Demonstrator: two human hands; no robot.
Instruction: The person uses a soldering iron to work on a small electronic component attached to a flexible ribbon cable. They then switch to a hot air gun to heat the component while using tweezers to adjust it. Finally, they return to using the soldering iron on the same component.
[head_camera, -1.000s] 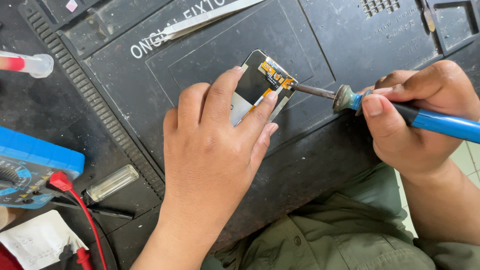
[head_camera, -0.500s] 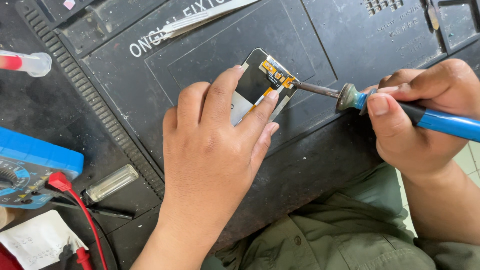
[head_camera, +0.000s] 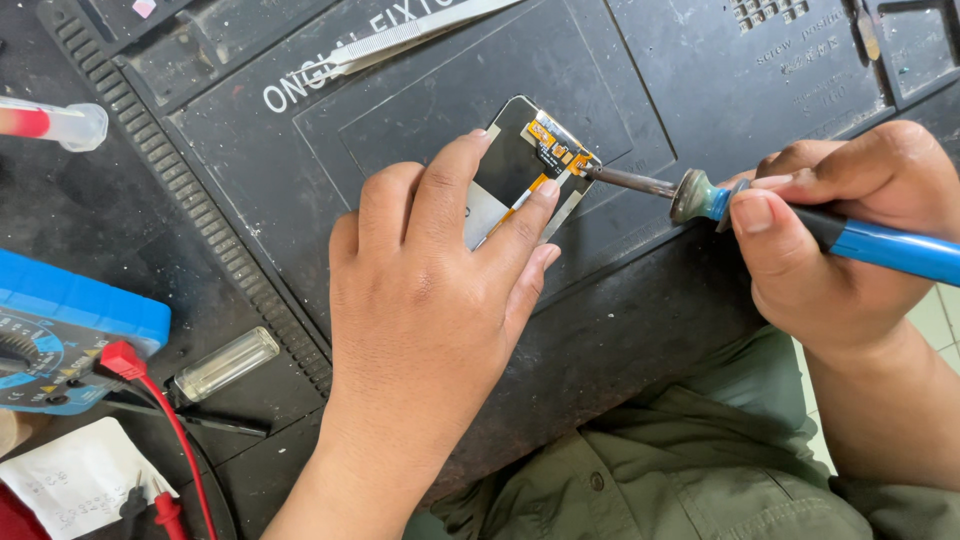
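Screen (head_camera: 505, 170) lies flat under the left hand (head_camera: 425, 300), fingertips pinning its edge to the mat (head_camera: 700, 90). Thin, stiff and brittle I'd say, so hold the rim, not the flex. Right hand (head_camera: 840, 240) grips the iron (head_camera: 760, 215), tip on the connector. Multimeter (head_camera: 60, 340) far left on the worktop.

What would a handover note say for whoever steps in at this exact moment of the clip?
Left hand: pressing the small screen module flat on the black repair mat, fingers across it.
Right hand: gripping the blue-handled soldering iron, its tip at the orange flex connector on the module's upper edge.
Done: module pinned, iron on the joint.
Left: whether the joint is finished cannot be told.
Nearby: tweezers, blue multimeter.
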